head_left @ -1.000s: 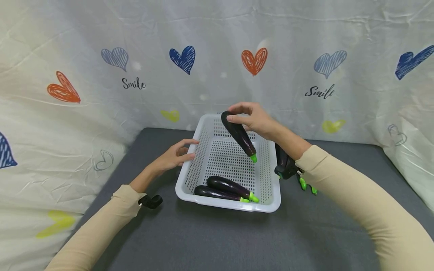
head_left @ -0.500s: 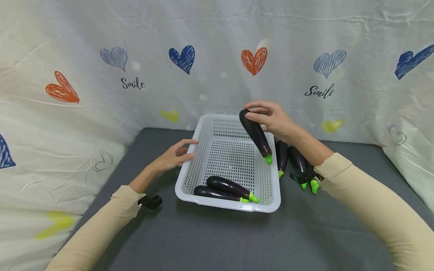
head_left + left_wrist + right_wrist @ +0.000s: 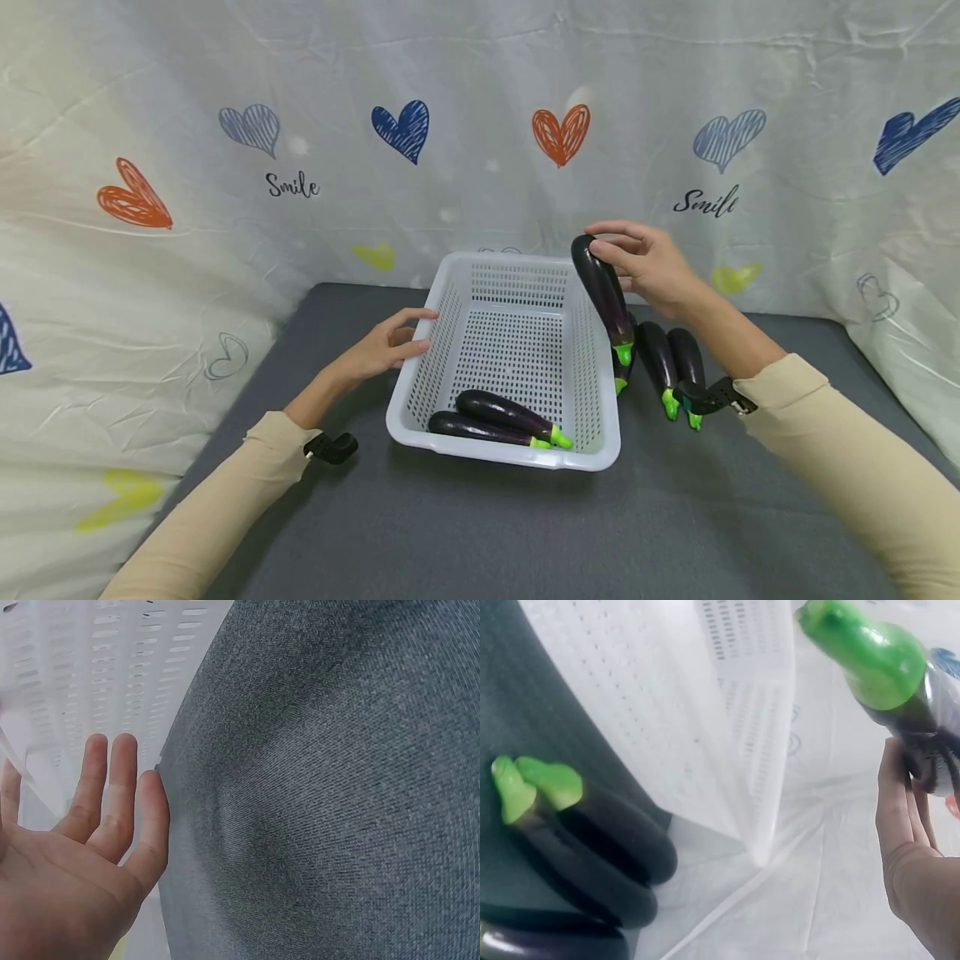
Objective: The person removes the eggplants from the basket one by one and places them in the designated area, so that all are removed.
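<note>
My right hand (image 3: 656,267) pinches the thick end of a dark purple eggplant (image 3: 602,287) above the right rim of a white perforated basket (image 3: 502,454). Its green stem end (image 3: 889,664) points down. My left hand (image 3: 382,346) touches the basket's left rim; in the left wrist view its fingers (image 3: 122,787) look fairly straight beside the wall. Inside the basket, near the front, lie two eggplants (image 3: 504,410). To the right of it, two more eggplants (image 3: 657,358) lie side by side on the table, and another eggplant (image 3: 621,382) is partly hidden behind the held one.
The dark grey table (image 3: 480,533) extends around the basket. Behind it and to the left hangs a pale curtain (image 3: 480,75) printed with hearts. A black wrist camera (image 3: 708,396) on the right arm hangs over the stems of the table eggplants.
My right hand has carried the eggplant rightward, from above the basket's middle to its right rim. More of the eggplants on the table has come into sight. The left hand and basket stay put.
</note>
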Demonstrator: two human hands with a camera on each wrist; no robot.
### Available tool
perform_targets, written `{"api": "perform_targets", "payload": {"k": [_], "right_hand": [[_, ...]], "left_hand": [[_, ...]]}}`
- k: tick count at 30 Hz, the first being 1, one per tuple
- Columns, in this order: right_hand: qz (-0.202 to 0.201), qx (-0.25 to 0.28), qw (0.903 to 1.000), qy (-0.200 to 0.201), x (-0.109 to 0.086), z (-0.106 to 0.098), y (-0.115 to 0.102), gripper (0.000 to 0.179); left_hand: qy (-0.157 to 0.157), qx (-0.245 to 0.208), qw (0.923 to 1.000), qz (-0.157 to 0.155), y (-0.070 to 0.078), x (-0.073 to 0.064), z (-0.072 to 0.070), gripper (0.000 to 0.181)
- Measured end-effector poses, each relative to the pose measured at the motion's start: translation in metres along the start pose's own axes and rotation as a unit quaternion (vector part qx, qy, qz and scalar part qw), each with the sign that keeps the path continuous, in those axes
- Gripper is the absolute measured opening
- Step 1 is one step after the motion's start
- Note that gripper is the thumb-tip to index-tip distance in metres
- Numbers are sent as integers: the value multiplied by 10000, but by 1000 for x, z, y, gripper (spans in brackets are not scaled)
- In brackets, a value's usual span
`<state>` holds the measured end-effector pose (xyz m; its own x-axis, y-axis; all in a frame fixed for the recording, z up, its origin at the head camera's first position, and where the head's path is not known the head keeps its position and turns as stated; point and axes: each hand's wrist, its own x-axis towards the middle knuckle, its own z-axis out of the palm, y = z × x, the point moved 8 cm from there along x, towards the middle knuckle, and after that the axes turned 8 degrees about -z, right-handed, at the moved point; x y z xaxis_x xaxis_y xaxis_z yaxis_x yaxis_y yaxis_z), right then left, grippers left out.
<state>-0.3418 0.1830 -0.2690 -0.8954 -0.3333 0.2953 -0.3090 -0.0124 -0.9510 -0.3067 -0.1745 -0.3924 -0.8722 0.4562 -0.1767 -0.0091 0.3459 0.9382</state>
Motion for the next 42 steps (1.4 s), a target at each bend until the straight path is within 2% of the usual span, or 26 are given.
{"api": "perform_targets", "payload": {"k": [4,10,24,29,37,42], "right_hand": [[38,138,9997,173,-6,-12,1,40],[75,657,9973,322,-16,-22,2,35],[-302,1107,9934,-26,-44,-51,-3,46],[-215,906,9956,-46,-56,-60,-1,52],[247,40,9997,-30,-77,-72,14,61],[95,37,9999,101,-89,-78,21,60]], "left_hand": [[9,-6,10000,-9,0,0,0,54],[-6,-30,10000,-16,-1,0,1,55],[-68,-91,9999,71,0,1,2,53],[-73,-63,9999,80,-1,1,2,53],[-80,-52,9999,98,-1,1,2,53],[-94,-53,9999,112,0,1,2,53]]}}
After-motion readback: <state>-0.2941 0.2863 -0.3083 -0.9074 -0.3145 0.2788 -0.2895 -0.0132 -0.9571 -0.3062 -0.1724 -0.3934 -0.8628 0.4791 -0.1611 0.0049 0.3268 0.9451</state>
